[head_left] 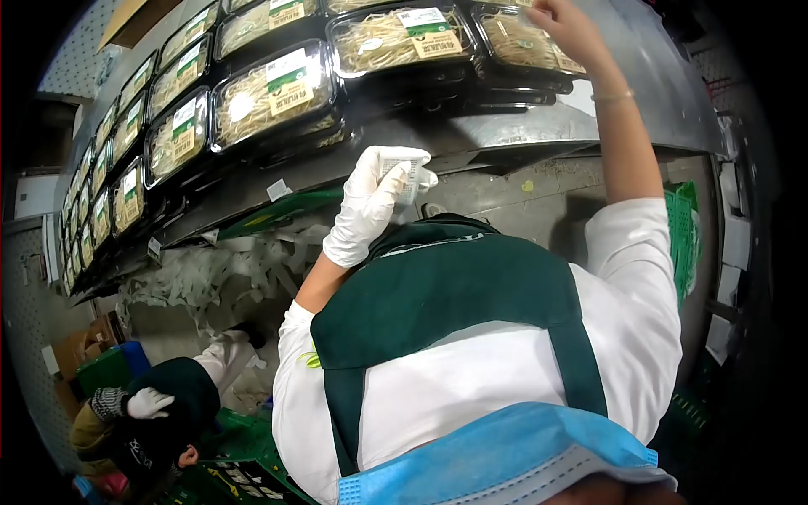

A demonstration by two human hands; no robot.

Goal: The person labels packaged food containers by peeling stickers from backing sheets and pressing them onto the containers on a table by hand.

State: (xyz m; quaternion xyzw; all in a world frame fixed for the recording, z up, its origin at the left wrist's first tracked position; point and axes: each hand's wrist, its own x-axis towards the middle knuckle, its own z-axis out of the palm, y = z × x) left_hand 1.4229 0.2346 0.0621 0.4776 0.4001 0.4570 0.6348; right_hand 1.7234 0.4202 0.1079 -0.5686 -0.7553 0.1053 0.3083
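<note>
My left hand (374, 198), in a white glove, is closed around a small stack of printed labels (406, 178) in front of the apron. My right hand (566, 25) is bare and reaches over the far right clear-lidded tray of bean sprouts (513, 42). Its fingers look curled together near the lid; the top edge of the view cuts off part of the hand, and whatever is in the fingers is hidden. Beside it stands another bean sprout tray (370, 42) with a green and tan label (429, 32) on its lid.
Stacked trays (244, 109) line the metal table (488, 126). Strips of backing paper (194, 273) hang below its edge. A co-worker (172, 396) bends at lower left near green crates (252, 454). Another green crate (682, 227) stands at right.
</note>
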